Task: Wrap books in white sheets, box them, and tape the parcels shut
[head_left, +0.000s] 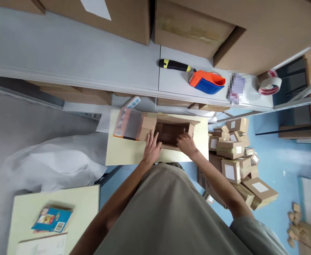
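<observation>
An open cardboard box [171, 147] lies on the pale yellow table [131, 156], its dark inside facing up. My left hand [152, 147] rests on the box's left end, fingers stretched out and spread near its flap. At the right end, my right hand [186, 143] reaches over the opening with fingers curled in on the cardboard; the fingertips are partly hidden. Left of the box, a clear-and-orange printed packet [129, 124] lies by the flap.
A shelf above the table holds an orange and blue tape dispenser [207, 82], a black-and-yellow cutter [175, 65], a tape roll [269, 86] and large boxes [190, 32]. Taped parcels [231, 170] pile on the floor at right. Blue packets [53, 219] lie on another table at lower left.
</observation>
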The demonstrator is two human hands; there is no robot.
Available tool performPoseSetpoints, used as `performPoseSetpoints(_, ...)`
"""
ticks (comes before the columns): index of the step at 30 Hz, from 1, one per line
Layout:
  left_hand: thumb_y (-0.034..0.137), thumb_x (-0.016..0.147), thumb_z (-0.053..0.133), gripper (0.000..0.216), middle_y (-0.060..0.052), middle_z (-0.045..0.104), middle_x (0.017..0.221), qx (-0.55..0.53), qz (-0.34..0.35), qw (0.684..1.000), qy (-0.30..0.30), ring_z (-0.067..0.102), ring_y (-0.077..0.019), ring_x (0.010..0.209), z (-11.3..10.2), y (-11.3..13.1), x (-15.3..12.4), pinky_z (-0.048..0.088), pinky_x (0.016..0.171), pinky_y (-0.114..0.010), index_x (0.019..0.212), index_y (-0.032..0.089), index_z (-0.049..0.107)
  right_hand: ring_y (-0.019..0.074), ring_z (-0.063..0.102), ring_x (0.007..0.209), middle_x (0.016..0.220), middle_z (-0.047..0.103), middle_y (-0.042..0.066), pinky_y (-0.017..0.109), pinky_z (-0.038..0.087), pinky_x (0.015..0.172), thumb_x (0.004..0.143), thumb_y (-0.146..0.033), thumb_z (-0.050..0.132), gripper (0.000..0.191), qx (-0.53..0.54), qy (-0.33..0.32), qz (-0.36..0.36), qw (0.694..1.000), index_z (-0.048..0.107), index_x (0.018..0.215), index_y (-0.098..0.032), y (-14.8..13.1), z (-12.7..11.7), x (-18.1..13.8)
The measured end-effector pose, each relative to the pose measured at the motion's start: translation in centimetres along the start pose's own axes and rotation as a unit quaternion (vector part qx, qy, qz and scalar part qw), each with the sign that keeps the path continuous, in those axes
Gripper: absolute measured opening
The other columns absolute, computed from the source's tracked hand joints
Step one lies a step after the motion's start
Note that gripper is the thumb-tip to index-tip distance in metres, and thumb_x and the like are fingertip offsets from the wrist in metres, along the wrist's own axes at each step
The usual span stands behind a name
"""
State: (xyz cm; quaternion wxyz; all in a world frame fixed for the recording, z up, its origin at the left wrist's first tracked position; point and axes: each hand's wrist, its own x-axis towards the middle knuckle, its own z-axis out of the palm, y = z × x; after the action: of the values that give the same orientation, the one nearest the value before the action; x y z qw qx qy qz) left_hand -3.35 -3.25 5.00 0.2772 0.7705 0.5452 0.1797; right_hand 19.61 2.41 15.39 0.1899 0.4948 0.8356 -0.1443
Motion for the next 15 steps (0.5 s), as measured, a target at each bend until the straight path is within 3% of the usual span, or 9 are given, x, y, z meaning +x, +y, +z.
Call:
performPoseSetpoints(3, 0.017, 0.096, 0.071, 0.037, -0.02, 0.034, 0.182, -0.011, 0.034, 0.999, -0.017, 0.01, -0.0425, 0.174, -0.6, -0.7, -0.2, 0.021, 0.139, -0.075, 0.133, 0.016, 0.077, 0.0361, 0.059, 0.15, 0.156, 0.067, 0.025, 0.056, 0.039, 0.131, 0.102, -0.007, 0.053, 0.048, 0.001, 0.07, 0.108, 0.992, 0.073, 0.145, -0.011, 2.3, 1.7, -3.4)
performPoseSetpoints(6, 0.018, 0.099, 0.07, 0.043, -0.019, 0.035, 0.182, -0.025, 0.052, 0.998, -0.028, 0.011, -0.0406, 0.175, -1.3, -1.2, -0.2, 0.028, 0.138, -0.07, 0.141, 0.017, 0.075, 0.0364, 0.049, 0.16, 0.169, 0.056, 0.023, 0.062, 0.041, 0.13, 0.101, -0.007, 0.048, 0.062, 0.037, 0.104, 0.199, 0.974, 0.058, 0.162, -0.013, 4.6, 3.3, -5.6)
performPoseSetpoints(11, 0.02, 0.099, 0.07, 0.037, -0.019, 0.038, 0.181, -0.043, 0.06, 0.996, -0.048, 0.017, -0.0419, 0.174, -2.3, -1.5, 0.4, 0.036, 0.135, -0.067, 0.135, 0.017, 0.08, 0.0319, 0.059, 0.152, 0.155, 0.068, 0.023, 0.052, 0.049, 0.123, 0.102, -0.006, 0.039, 0.057, 0.105, 0.068, 0.274, 0.954, 0.061, 0.156, -0.009, 4.2, 5.1, -5.2)
performPoseSetpoints(15, 0.037, 0.097, 0.078, 0.045, -0.017, 0.041, 0.179, -0.09, 0.073, 0.992, -0.058, 0.035, -0.0436, 0.168, -3.6, -1.5, 0.8, 0.043, 0.131, -0.065, 0.139, 0.022, 0.077, 0.0344, 0.068, 0.135, 0.14, 0.076, 0.023, 0.052, 0.057, 0.109, 0.11, -0.017, 0.037, 0.045, 0.105, 0.155, 0.339, 0.922, 0.07, 0.141, -0.015, 1.3, 4.3, -4.3)
